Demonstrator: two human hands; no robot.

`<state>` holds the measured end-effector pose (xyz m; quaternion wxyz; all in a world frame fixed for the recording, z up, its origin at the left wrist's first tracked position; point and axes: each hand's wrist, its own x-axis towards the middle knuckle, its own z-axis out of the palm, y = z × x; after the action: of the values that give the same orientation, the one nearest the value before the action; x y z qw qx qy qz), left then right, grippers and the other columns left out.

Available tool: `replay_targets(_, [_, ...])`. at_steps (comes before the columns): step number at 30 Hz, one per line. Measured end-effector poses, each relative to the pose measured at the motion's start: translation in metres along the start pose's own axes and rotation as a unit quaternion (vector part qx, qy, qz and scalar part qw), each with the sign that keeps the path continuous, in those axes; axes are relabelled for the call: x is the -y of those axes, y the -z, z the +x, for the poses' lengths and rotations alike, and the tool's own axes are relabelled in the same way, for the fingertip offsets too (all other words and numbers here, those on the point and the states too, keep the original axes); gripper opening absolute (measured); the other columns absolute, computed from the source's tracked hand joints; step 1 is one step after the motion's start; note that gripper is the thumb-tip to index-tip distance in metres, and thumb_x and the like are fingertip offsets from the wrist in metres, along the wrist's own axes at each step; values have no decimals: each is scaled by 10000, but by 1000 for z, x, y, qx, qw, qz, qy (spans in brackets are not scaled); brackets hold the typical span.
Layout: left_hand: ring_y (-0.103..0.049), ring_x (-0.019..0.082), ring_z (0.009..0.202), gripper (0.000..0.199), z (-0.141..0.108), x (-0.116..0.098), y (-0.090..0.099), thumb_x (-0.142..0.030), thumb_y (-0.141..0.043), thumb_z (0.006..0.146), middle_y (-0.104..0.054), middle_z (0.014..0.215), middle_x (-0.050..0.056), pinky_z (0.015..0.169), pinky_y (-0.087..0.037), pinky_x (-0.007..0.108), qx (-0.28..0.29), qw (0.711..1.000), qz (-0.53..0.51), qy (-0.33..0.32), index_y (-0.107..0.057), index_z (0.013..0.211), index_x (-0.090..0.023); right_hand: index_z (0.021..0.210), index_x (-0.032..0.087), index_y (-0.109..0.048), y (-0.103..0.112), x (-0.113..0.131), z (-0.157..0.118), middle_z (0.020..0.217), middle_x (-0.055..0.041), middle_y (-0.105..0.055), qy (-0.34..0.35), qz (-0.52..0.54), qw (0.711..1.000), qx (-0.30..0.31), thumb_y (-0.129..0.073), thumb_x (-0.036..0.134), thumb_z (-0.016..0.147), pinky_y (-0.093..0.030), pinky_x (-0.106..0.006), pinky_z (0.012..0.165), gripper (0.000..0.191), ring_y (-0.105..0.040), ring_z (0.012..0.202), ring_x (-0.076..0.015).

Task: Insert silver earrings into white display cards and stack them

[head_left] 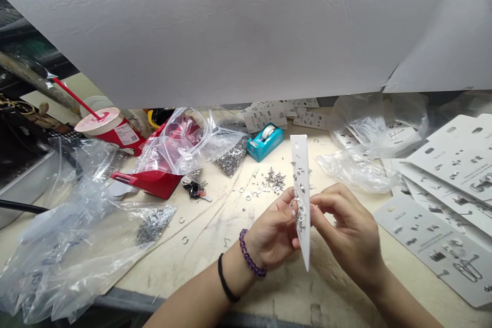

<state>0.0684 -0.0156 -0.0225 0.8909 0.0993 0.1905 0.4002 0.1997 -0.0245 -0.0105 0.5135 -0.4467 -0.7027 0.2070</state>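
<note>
A white jewelry card [303,159] with several small metal earrings on it is held upright, nearly edge-on to me. My left hand [274,228], with a purple bead bracelet [251,253] and a black band on the wrist, grips the card from its left side, thumb near a hoop earring [299,210]. On the card's other side my right hand [348,230] pinches with thumb and fingertips against its back; anything tiny between those fingers is hidden. Beyond the card lies a pile of small metal studs [274,179], with loose rings [248,196] nearby.
A teal tape dispenser [265,142], a red scoop [149,182] and keys [196,189] lie behind my hands. Plastic bags of metal pieces [156,223] cover the left, near a red cup [111,130]. Filled jewelry cards [434,246] overlap at right. A white panel [238,31] hangs above.
</note>
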Motion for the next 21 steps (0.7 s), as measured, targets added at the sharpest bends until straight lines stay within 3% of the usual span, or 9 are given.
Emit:
replay_targets(10, [-468, 42, 408, 373, 3, 3, 2, -151, -790, 524, -519, 566, -51, 346, -348, 102, -4, 999, 36, -1, -578, 830, -175, 730, 181, -578, 2, -6, 0, 688, -9, -528, -29, 10, 997, 64, -513, 177, 825, -451, -234, 534, 116, -514, 606, -107])
replay_targets(16, [-536, 81, 489, 331, 4, 6, 10, -215, -732, 649, -566, 681, 2, 383, -426, 141, -2, 996, 94, -1, -549, 920, -162, 727, 189, -605, 12, -11, 2, 697, -15, -574, -113, 76, 980, 146, -534, 270, 832, -473, -228, 543, 151, -555, 624, -122])
replay_targets(18, [-527, 77, 486, 330, 3, 3, 10, -254, -704, 692, -562, 714, 8, 393, -445, 157, -2, 991, 133, 7, -527, 955, -162, 719, 195, -611, 15, -10, 4, 698, -17, -592, -114, 101, 979, 138, -535, 298, 829, -476, -230, 517, 169, -558, 597, -125])
replay_targets(21, [-535, 90, 564, 310, 2, -5, 4, -328, -624, 767, -555, 817, 35, 402, -459, 168, -32, 983, 181, 19, -495, 1001, -170, 714, 208, -615, 19, -8, 7, 680, -23, -597, -85, 68, 992, 66, -538, 346, 818, -475, -251, 480, 189, -555, 576, -144])
